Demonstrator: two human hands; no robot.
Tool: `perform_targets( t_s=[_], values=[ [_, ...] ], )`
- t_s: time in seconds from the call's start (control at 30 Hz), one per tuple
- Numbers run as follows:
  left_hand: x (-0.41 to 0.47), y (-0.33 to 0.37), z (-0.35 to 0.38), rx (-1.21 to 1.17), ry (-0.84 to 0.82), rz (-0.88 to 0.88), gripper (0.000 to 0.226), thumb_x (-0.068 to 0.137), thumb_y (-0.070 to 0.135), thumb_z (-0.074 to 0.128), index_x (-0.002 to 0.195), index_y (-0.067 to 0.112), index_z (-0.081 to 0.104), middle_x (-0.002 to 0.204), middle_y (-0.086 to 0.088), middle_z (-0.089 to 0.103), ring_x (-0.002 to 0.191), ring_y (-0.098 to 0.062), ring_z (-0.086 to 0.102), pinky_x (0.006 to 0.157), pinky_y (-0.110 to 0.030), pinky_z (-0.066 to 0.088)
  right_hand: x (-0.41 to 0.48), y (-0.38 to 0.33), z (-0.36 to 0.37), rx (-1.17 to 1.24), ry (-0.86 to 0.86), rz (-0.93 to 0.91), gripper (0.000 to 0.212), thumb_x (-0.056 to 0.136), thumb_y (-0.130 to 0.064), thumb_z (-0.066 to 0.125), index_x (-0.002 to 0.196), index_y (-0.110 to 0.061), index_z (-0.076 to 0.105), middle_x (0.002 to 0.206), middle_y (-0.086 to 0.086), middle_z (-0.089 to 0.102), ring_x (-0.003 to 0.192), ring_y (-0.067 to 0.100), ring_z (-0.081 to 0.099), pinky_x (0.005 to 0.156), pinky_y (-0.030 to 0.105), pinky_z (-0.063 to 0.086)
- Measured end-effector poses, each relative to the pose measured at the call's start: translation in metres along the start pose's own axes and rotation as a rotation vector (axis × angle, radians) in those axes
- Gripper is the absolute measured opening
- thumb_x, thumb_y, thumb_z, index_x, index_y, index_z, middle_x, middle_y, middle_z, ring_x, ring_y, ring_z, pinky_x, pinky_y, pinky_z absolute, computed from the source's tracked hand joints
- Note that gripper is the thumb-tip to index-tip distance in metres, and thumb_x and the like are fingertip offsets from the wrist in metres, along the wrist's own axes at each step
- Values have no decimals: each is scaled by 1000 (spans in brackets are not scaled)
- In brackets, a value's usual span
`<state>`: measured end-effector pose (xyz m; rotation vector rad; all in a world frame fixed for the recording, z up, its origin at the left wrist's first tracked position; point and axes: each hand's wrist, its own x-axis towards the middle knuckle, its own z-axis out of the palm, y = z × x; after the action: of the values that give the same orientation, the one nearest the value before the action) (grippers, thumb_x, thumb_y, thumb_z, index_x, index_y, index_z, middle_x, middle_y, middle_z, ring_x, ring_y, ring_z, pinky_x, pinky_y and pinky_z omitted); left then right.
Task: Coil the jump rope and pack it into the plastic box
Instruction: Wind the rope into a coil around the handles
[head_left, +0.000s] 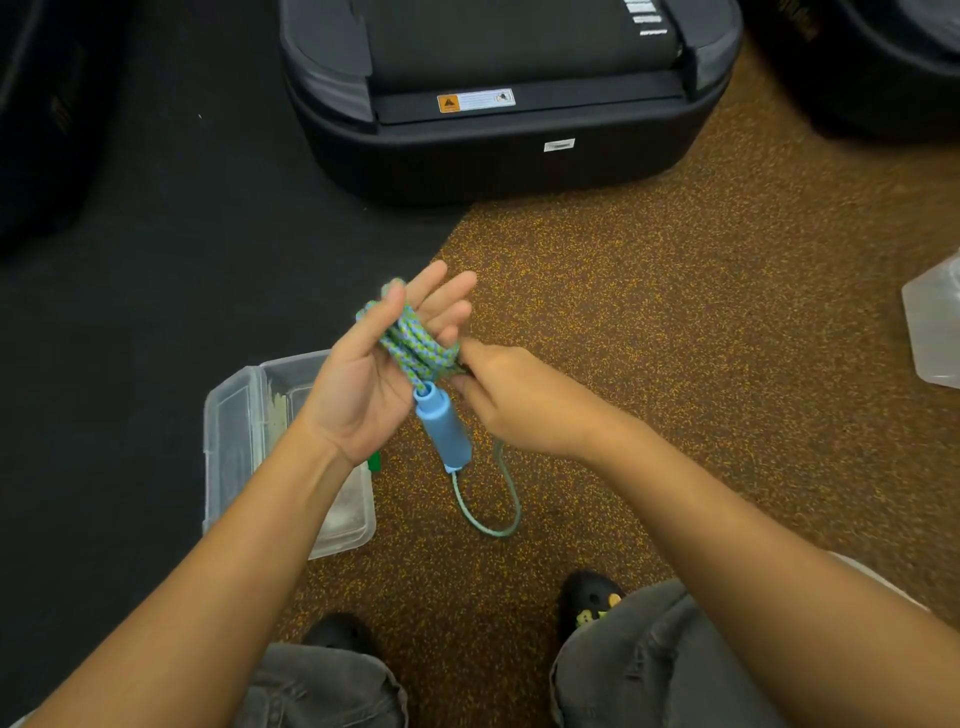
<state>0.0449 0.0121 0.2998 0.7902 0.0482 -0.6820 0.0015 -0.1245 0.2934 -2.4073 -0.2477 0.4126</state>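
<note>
Looking down at a speckled floor (675, 312). Winding a blue-green braided jump rope (415, 343) in loops across the left hand (363, 384), fingers kept straight, apparently to serve as a spool. Pinching the rope's free run in the curled right hand (511, 400), probably to feed another turn. Letting the blue handle (444, 428) dangle below the palm. Keeping the clear plastic box (231, 441) open on the floor beside the left wrist, still without the rope.

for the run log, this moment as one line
phase: coiling | left hand: carries blue-green braided jump rope coils | right hand: pinches rope | clear plastic box: on floor
</note>
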Motion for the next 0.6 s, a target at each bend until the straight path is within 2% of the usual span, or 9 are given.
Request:
perform_targets(
  t_s=[0.07,0.2,0.3,0.43,0.5,0.57,0.6],
  values=[
    [2,-2,-1,51,42,32,43,84,25,43,123,10,52,116,-3,67,105,-11,65,89,-21,52,-2,-1,-2,-107,8,-17,15,95,-21,40,103,-11,46,107,16,63,100,36,57,85,45,44],
    [6,-6,-7,265,156,92,37,94,13,38,130,10,45,129,-3,55,120,-9,53,103,-24,41,-10,-4,-3,-253,38,-101,15,96,-27,40,97,-14,48,101,9,64,98,31,58,78,37,36],
    [7,-10,-10,465,149,78,36,94,11,40,129,17,45,138,-2,48,123,-7,48,105,-25,38,-12,-7,-5,-220,75,-157,13,95,-28,42,91,-17,48,95,6,63,92,29,59,76,37,37],
    [6,-17,-12,667,60,19,39,92,23,44,130,16,48,132,7,53,118,-2,52,97,-18,44,-11,-6,-12,-137,190,-175,18,93,-32,48,98,-18,57,95,2,65,91,25,60,75,35,38],
    [5,-18,-11,761,65,-21,39,94,30,40,125,12,55,115,4,65,105,-4,61,92,-21,47,-11,-5,-18,-114,268,-149,26,89,-39,53,99,-17,62,93,1,67,80,17,58,69,29,34],
    [1,-17,-5,841,21,-84,52,92,44,31,98,9,69,83,-1,71,81,-12,67,80,-23,52,-11,-4,-25,-54,333,-102,30,82,-47,59,86,-17,62,73,-6,58,61,8,45,59,26,28],
    [-1,-17,-2,858,-38,-130,62,88,52,24,83,13,71,73,-4,70,72,-17,66,75,-24,53,-11,-3,-27,-26,357,-78,32,79,-50,61,80,-18,59,65,-10,51,56,4,40,55,25,28]
  ],
)
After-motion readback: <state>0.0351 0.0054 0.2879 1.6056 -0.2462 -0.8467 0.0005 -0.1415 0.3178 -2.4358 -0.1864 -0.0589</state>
